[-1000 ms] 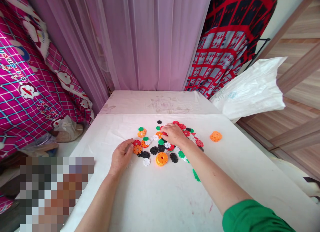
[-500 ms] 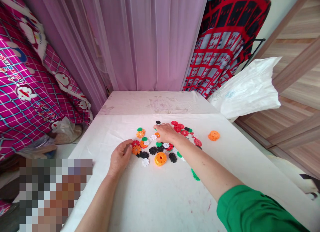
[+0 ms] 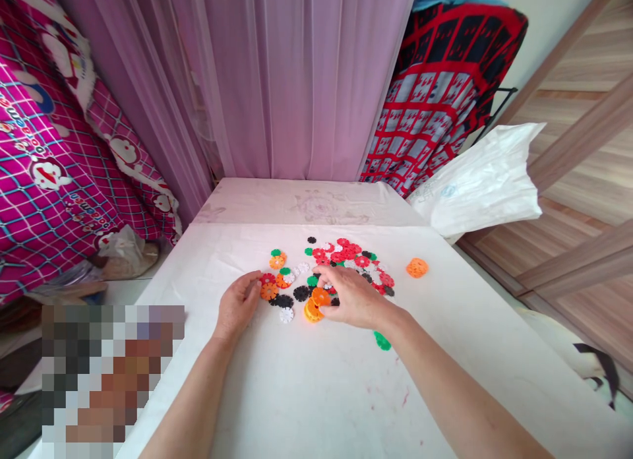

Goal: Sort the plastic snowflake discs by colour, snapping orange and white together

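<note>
My right hand (image 3: 353, 295) pinches an orange notched snowflake disc (image 3: 320, 296) between thumb and fingers. It holds the disc over a small stack of orange discs (image 3: 312, 312). My left hand (image 3: 240, 304) rests on the table, thumb and fingers a little apart, beside a red disc (image 3: 268, 278) and an orange disc (image 3: 269, 291). I cannot tell whether its fingertips touch them. Black discs (image 3: 301, 293) and a white disc (image 3: 286, 314) lie between the hands. Past my right hand spreads a loose heap of red discs (image 3: 350, 250) mixed with white, black and green ones.
The white-covered table (image 3: 297, 393) carries a separate orange pile (image 3: 417, 268) at the right and a green disc (image 3: 382, 341) near my right wrist. A white plastic bag (image 3: 487, 182) stands at the table's right edge. A purple curtain (image 3: 306, 83) hangs behind.
My right hand has come back from the far discs toward me, bringing an orange disc over the orange stack. The left hand stays nearly in place.
</note>
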A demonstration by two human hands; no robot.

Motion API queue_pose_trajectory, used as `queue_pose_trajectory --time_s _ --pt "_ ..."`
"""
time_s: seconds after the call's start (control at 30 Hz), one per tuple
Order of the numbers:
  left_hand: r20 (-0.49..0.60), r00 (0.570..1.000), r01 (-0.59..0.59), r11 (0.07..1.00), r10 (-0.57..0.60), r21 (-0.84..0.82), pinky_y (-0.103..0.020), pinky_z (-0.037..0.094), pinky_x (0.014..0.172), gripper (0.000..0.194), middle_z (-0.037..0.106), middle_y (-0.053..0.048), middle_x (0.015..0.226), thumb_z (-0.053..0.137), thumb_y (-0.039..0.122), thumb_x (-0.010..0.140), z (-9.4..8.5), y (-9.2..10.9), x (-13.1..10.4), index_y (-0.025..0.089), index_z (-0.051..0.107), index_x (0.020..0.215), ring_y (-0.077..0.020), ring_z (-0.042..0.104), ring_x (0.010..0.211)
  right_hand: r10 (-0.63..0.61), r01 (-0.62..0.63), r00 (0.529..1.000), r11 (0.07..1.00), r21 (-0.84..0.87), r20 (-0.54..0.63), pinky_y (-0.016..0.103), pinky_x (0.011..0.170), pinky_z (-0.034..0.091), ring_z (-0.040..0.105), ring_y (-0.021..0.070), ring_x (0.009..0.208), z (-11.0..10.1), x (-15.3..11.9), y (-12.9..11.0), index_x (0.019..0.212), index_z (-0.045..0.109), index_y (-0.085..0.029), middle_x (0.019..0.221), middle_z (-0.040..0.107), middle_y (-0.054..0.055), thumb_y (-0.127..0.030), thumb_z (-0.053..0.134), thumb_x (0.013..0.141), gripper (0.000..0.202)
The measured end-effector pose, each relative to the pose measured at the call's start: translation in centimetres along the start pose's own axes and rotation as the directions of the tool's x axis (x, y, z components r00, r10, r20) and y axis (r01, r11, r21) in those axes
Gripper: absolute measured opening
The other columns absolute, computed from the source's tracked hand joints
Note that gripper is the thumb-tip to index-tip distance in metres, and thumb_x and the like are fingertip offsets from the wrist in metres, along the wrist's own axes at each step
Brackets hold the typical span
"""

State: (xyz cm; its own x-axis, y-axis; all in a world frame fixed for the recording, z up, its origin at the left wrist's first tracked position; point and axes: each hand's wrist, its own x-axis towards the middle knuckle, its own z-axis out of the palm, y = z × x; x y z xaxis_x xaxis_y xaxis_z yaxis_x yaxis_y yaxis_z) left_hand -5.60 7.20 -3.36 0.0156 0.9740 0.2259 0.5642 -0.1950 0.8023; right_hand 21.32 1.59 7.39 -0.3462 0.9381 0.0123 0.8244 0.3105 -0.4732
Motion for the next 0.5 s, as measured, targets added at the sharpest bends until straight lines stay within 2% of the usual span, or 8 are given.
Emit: queue_pose_trajectory --time_s 0.1,0.3,0.5 --pt "-0.006 1.000 -0.006 1.000 0.006 0.008 -0.040 0.052 0.098 0.042 0.075 -0.006 0.116 0.050 0.048 0.086 0.01 -0.27 0.08 0.024 0.071 0.113 -0.0239 0.069 0.106 -0.008 0.009 1.000 0.999 -0.048 0.025 0.037 0.096 0.041 0.060 0.0231 0.105 0.32 -0.29 -0.91 0.133 0.053 -0.020 0.112 0.068 0.007 -0.016 0.070 0.070 0.065" --pt "0.001 1.000 -0.012 1.000 0.012 0.007 -0.039 0.052 0.099 0.040 0.075 -0.005 0.117 0.049 0.047 0.086 -0.17 0.09 0.01 0.025 0.071 0.112 -0.0236 0.068 0.109 -0.007 0.017 0.997 0.993 -0.118 0.080 0.037 0.093 0.040 0.058 0.0253 0.106 0.83 0.07 -1.24 0.134 0.054 -0.020 0.111 0.068 0.008 -0.020 0.068 0.072 0.063" --pt "-0.001 1.000 0.015 1.000 -0.015 0.009 -0.039 0.053 0.096 0.040 0.075 -0.005 0.115 0.050 0.046 0.086 -0.21 0.52 -0.06 0.025 0.071 0.110 -0.0240 0.068 0.107 -0.014 0.023 0.997 0.992 -0.122 0.075 0.038 0.097 0.040 0.058 0.0264 0.111 0.40 -0.09 -1.38 0.135 0.055 -0.021 0.117 0.068 0.008 -0.021 0.069 0.073 0.063"
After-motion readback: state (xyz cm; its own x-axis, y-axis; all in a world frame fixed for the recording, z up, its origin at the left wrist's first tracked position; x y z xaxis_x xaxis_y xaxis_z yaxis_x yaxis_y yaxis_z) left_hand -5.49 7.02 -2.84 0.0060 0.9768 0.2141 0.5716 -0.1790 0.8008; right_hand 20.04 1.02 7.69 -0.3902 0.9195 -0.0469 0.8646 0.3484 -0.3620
